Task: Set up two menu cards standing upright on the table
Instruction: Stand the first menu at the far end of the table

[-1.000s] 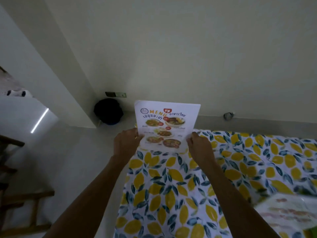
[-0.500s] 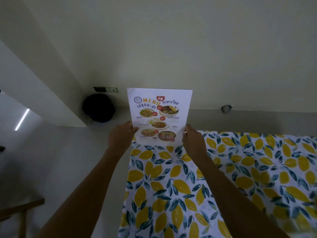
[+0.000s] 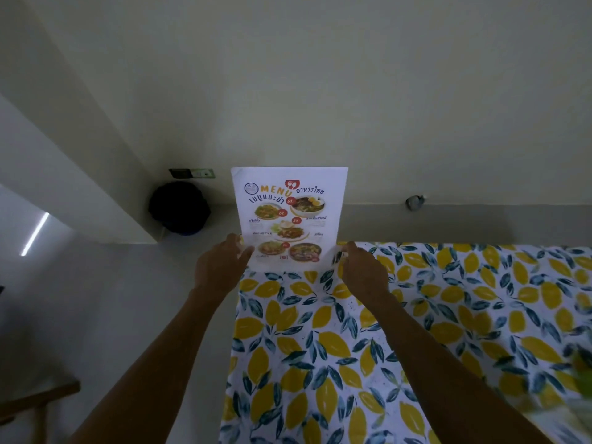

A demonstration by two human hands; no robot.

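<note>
A menu card [image 3: 289, 219] stands upright at the far left corner of the table [image 3: 448, 315], a hand at each lower corner.

The left hand [image 3: 221, 267] touches the card's lower left edge, its fingertips [image 3: 246, 251] curled against the sheet; whether they pinch it or merely steady it cannot be told, since the back of the hand hides the grip. The right hand [image 3: 362, 270] sits at the lower right corner with its fingers bunched and turned away from the camera, so its hold cannot be told either. The card's bottom edge meets the lemon-print tablecloth [image 3: 320, 347], and its small print is too fine to read. A blurred greenish shape [image 3: 581, 373] is cut off at the right edge. A dark round object [image 3: 179, 208] sits on the floor by the wall, indistinct in the dim light.
</note>
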